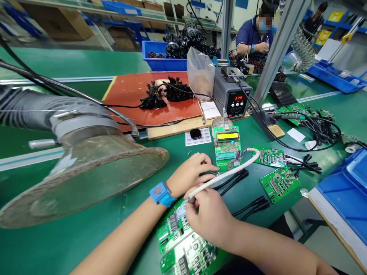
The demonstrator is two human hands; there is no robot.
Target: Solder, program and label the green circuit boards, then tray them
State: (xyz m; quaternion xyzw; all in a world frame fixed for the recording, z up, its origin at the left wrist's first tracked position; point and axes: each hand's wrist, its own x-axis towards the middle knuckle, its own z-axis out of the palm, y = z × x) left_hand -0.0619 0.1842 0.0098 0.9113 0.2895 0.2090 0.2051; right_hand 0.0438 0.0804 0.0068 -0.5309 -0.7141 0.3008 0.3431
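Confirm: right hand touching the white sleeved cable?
Touching. The head view shows the right hand gripping the white sleeved cable near its end, with the fingers closed round it above a green circuit board.

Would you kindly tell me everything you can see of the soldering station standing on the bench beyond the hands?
The soldering station is a boxy unit with grey sides and a black front panel. A red digital readout shows 370, with small round buttons below it. A metal fitting sits on top, and dark cables run from the unit. It stands upright just past the right edge of the red mat, and a clear plastic bag stands against its left side.
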